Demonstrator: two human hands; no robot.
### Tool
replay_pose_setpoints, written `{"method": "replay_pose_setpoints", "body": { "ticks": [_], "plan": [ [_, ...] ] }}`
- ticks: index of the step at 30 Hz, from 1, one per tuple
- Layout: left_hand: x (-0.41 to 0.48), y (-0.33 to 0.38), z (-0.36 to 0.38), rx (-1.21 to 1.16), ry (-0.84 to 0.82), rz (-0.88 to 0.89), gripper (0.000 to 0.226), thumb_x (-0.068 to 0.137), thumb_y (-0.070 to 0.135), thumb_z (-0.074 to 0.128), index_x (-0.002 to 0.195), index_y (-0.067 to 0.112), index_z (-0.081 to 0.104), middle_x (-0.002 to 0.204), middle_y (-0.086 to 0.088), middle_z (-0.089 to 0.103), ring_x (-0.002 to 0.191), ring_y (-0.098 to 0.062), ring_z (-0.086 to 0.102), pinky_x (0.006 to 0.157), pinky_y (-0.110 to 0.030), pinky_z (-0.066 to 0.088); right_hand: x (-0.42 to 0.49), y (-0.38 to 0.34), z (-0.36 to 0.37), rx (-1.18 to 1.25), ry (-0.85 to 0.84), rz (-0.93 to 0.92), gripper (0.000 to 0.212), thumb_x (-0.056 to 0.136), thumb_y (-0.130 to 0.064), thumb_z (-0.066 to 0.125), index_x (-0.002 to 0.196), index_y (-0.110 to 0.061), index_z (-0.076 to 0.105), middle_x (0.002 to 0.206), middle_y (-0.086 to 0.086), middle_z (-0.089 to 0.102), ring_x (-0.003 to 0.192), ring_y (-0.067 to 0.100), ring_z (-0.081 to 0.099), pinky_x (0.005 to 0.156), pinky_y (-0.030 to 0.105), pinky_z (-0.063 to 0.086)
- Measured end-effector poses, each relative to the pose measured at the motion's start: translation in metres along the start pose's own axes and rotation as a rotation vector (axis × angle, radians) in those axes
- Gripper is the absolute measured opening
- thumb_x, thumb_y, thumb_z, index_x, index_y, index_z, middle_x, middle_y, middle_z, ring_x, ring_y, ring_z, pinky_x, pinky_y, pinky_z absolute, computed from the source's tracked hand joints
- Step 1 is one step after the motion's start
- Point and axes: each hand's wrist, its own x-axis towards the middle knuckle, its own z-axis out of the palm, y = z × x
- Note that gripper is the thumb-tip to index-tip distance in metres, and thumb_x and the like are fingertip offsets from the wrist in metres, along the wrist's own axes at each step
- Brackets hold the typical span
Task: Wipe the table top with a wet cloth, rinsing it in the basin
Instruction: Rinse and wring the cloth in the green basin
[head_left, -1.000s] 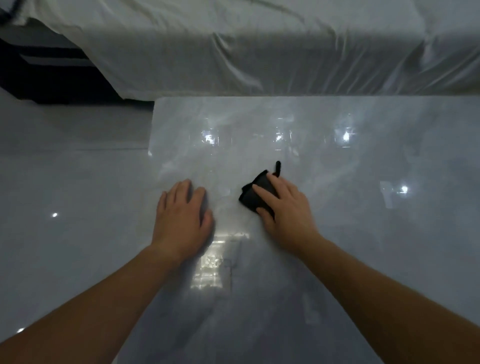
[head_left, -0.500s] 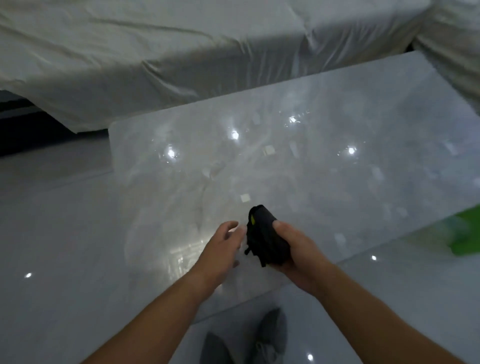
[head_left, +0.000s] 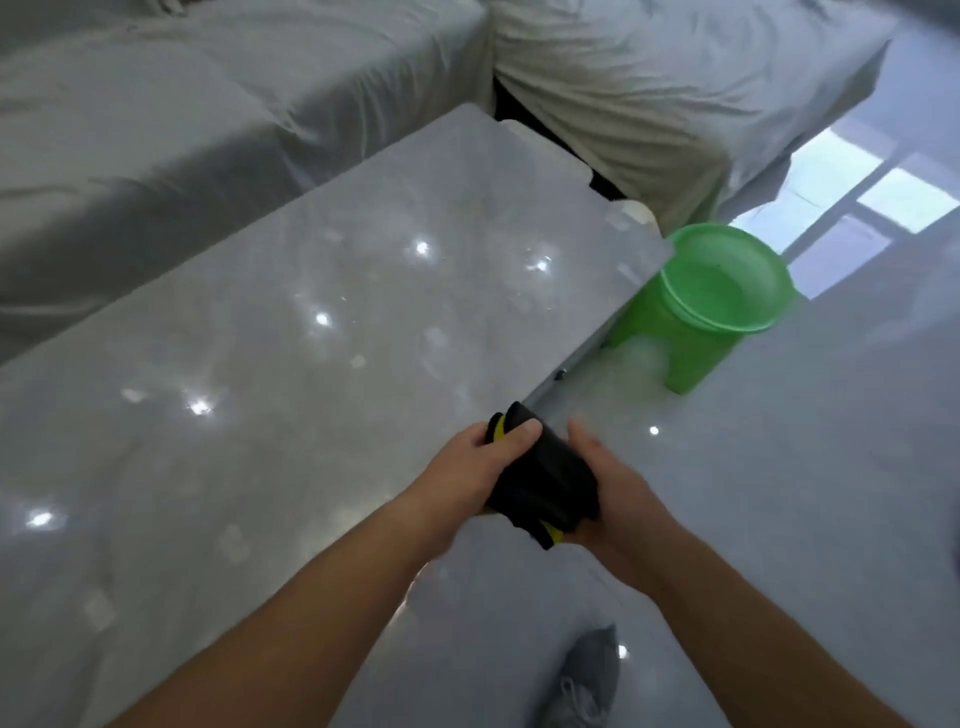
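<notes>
Head view. Both hands hold the cloth (head_left: 545, 483), a dark bunched wad with yellow trim. The left hand (head_left: 462, 467) grips its left side with the thumb laid over the top. The right hand (head_left: 618, 499) cups its right side, fingers curled under. The cloth is lifted clear of the table (head_left: 311, 338), above the table's near edge and partly over the floor (head_left: 779, 493).

The basin (head_left: 722, 306), green, stands on the floor just beside the table's right end. It appears to hold water, though blur prevents certainty.

Progress: the table top is glossy, with faint streaks that may be wiping marks, so the wiped portion cannot be determined. With the cloth off the surface and the basin ahead, the current step is judged to be a rinse. Rinsing and any further wiping remain.
</notes>
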Motion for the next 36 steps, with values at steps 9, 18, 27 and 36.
{"method": "replay_pose_setpoints", "body": {
  "ticks": [9,18,27,36],
  "plan": [
    [0.131,0.070,0.232,0.150,0.070,-0.065,0.046,0.095,0.066,0.042,0.099,0.027,0.065,0.094,-0.005,0.074,0.075,-0.021,0.069,0.049,-0.023,0.047,0.057,-0.106,-0.206,-0.034,0.277,-0.039,0.033,0.096,-0.050,0.057,0.106,-0.020,0.064,0.103,0.012,0.073,0.083,0.027,0.071,0.052,0.028,0.051],
    [0.268,0.145,0.327,0.186,-0.004,0.161,0.022,0.100,0.039,0.045,0.117,0.029,0.054,0.112,-0.008,0.065,0.089,-0.023,0.066,0.059,-0.032,0.057,0.137,-0.216,-0.311,0.211,0.371,-0.001,0.022,0.099,-0.043,0.057,0.100,-0.023,0.063,0.090,0.005,0.068,0.071,0.017,0.062,0.046,0.024,0.044],
    [0.442,0.232,0.369,0.551,-0.167,0.559,0.051,0.093,0.054,0.046,0.137,0.030,0.048,0.132,0.006,0.046,0.117,0.001,0.048,0.105,-0.025,0.042,0.293,-0.334,-0.398,0.359,0.356,0.152,0.019,0.097,-0.031,0.052,0.108,-0.018,0.061,0.068,0.000,0.056,0.040,0.009,0.050,0.029,0.016,0.022],
    [0.594,0.234,0.425,0.550,0.169,0.352,0.050,0.089,0.064,0.052,0.069,0.019,0.046,0.062,0.004,0.056,0.062,-0.020,0.056,0.061,-0.040,0.051,0.426,-0.353,-0.451,0.129,0.532,0.157,0.022,0.092,-0.028,0.050,0.079,-0.012,0.060,0.047,-0.001,0.039,0.039,0.015,0.031,0.041,0.020,0.022]
  ]
}}
